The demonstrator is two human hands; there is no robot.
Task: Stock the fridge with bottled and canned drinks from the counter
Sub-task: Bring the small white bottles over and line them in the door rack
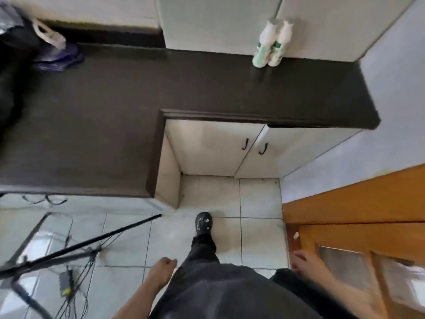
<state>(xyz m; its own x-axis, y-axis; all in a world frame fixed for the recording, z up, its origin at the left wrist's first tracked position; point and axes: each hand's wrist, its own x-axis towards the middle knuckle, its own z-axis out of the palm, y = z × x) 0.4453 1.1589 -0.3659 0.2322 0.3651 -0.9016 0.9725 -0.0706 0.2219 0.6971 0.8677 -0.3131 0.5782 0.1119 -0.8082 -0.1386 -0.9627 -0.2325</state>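
Note:
Two white plastic drink bottles (272, 42) with green labels stand side by side at the back of the dark L-shaped counter (115, 111), against the pale wall panel. My left hand (163, 268) hangs low beside my left leg, fingers loosely curled, holding nothing. My right hand (303, 261) hangs at my right side near the wooden door, fingers loose and empty. Both hands are far below and in front of the bottles. No fridge is in view.
White cabinet doors (230, 148) with black handles sit under the counter. A wooden door (358, 226) is at the right. A black tripod (80, 245) and cables lie on the tiled floor at the left. Bags (53, 47) sit on the counter's far left.

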